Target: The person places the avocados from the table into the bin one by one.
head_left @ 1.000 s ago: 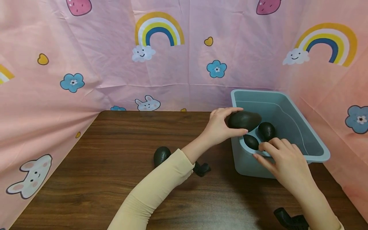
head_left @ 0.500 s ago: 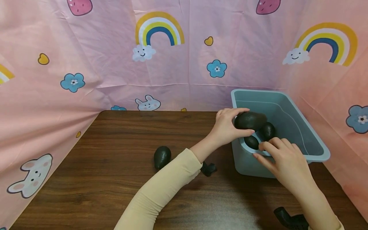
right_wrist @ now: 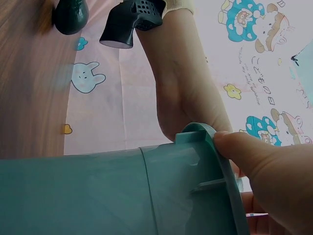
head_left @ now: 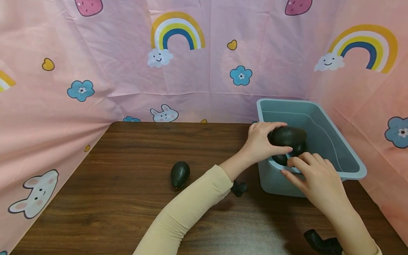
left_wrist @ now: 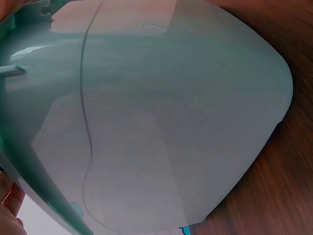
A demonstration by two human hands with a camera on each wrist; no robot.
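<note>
My left hand (head_left: 262,141) holds a large dark green avocado (head_left: 292,136) between thumb and fingers, over the inside of the blue-grey bin (head_left: 322,122). Two other avocados lie inside the bin: one (head_left: 279,160) close to the near rim, and one (head_left: 300,148) partly hidden behind the held fruit. With thumb and fingers my right hand (head_left: 315,179) grips the bin's near rim. In the right wrist view the right thumb (right_wrist: 244,149) presses on the rim's outer side. The left wrist view is mostly the bin's outer wall (left_wrist: 146,122).
Another avocado (head_left: 180,174) stands on the brown wooden table (head_left: 95,198), left of the bin. Black wrist devices are on both arms, one (head_left: 239,188) under the left sleeve, one (head_left: 322,242) by the right forearm. A patterned pink cloth (head_left: 210,78) hangs behind the table.
My left hand has moved right with the large avocado, from over the bin's left rim to farther inside it. The right hand stays on the rim. The table avocado is now fully uncovered.
</note>
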